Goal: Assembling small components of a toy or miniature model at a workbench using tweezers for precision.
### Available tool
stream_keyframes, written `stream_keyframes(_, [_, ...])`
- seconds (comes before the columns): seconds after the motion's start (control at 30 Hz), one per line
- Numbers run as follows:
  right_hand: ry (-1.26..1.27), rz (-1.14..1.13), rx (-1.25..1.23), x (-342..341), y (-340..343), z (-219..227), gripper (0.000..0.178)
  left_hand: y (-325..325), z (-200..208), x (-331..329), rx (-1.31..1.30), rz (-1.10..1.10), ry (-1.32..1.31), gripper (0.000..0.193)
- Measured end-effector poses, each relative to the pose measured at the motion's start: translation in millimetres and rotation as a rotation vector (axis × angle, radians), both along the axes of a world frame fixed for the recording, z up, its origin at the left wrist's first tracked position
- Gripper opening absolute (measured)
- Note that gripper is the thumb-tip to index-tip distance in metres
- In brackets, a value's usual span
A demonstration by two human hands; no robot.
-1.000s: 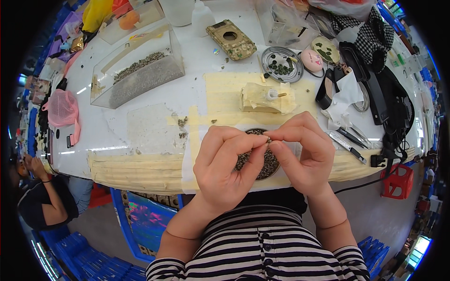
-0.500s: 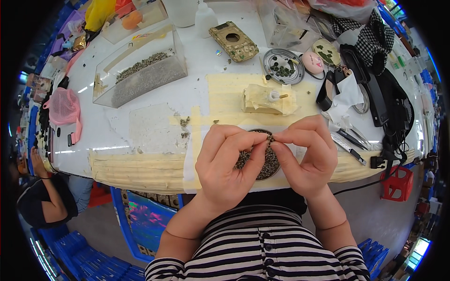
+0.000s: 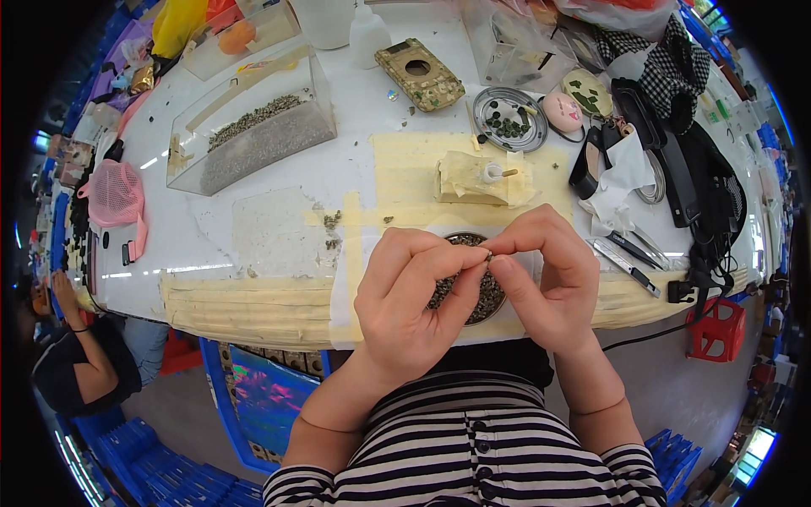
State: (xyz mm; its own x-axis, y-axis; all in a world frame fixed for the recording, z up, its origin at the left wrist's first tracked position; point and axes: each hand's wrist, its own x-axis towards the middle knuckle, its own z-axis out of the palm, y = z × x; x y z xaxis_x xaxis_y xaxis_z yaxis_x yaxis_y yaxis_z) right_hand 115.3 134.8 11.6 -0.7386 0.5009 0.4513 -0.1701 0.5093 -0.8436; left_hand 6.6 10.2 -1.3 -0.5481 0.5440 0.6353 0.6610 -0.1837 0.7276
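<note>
My left hand [image 3: 405, 296] and my right hand [image 3: 549, 283] meet over a round dish [image 3: 485, 322] at the table's near edge. Each has thumb and forefinger pinched, and the fingertips touch around a tiny dark piece [image 3: 488, 256], mostly hidden by them. Many small camouflage-mottled parts [image 3: 483, 304] fill the dish below. Just beyond stands a tape-wrapped block [image 3: 473, 188] with a small white cup and a thin brown stick on it. Farther back lies a camouflage model tank hull [image 3: 420, 74] with a round hole in its top.
A clear bin [image 3: 193, 175] of small parts stands at the left, near a pink mesh pouch [image 3: 116, 194]. To the right are a round tray [image 3: 479, 112] of dark green bits, a utility knife [image 3: 623, 267] and tweezers [image 3: 649, 247]. Another person [image 3: 84, 363] sits far left.
My right hand has shifted slightly left and its fingers have closed in, so the small piece is more covered. The left hand has barely moved.
</note>
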Motion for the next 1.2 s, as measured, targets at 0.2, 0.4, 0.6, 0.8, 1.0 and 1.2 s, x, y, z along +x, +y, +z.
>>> stream_keyframes(0.2, [-0.006,0.046,-0.083,0.9,0.2,0.8,0.008,-1.1,-0.3,0.5,-0.003,-0.009,-0.002,0.023])
stream_keyframes(0.4, [-0.025,0.077,-0.144,2.5,1.2,0.3,0.008,-2.0,1.4,-0.1,-0.012,-0.018,0.018,0.024])
stream_keyframes(0.6, [-0.006,0.04,-0.112,3.3,1.7,1.8,0.011,-1.5,1.4,0.7,-0.019,-0.016,0.008,0.023])
stream_keyframes(0.8, [0.07,-0.1,0.149,0.8,-2.0,-1.7,0.018,-2.0,0.0,0.9,-0.048,-0.011,-0.003,0.019])
stream_keyframes(1.0, [0.05,-0.118,0.2,0.2,-3.7,0.1,0.02,-3.3,0.4,1.0,-0.051,-0.018,-0.009,0.017])
stream_keyframes(1.2, [0.012,-0.039,0.075,1.2,-1.5,-1.2,0.014,-2.4,0.4,0.3,-0.029,-0.028,0.021,0.017])
